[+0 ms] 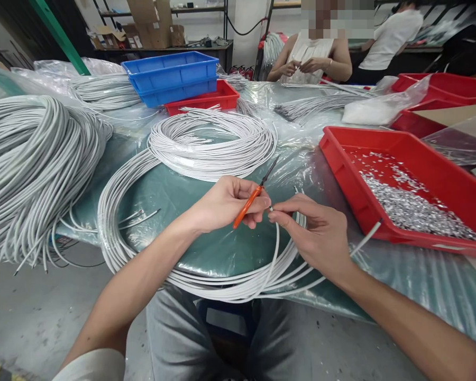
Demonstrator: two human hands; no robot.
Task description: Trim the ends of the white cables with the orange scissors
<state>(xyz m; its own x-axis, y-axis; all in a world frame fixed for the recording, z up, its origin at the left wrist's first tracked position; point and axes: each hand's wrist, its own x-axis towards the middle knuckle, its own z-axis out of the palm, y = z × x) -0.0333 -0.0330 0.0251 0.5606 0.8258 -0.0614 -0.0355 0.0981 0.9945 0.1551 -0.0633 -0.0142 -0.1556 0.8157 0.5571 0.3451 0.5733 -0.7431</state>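
Step in hand, as judged: close work on the tip of one cable (277,238), done between the fingertips of both hands. What is being fitted or trimmed there is too small to tell. The next move seems to call for a steady pinch on the tip and fine fingertip control, with the tool kept out of the way.

Left hand (230,203): grasps the orange tool (248,207), its dark point aimed up and away to the right; thumb and fingers curl in toward the cable tip. Whether they touch it cannot be told. Forearm comes in from lower left, wrist roughly level.

Right hand (321,233): pinches the cable just behind its tip between thumb and fingers, palm turned inward, forearm slanting in from lower right. The two hands nearly meet.

Location: the cable hangs from the pinch in a curve down to the near coil (115,222), which lies on the bench (222,251). Far coil (206,161) lies beyond the hands; red tray (341,172) with small shiny bits (416,209) stands to the right.
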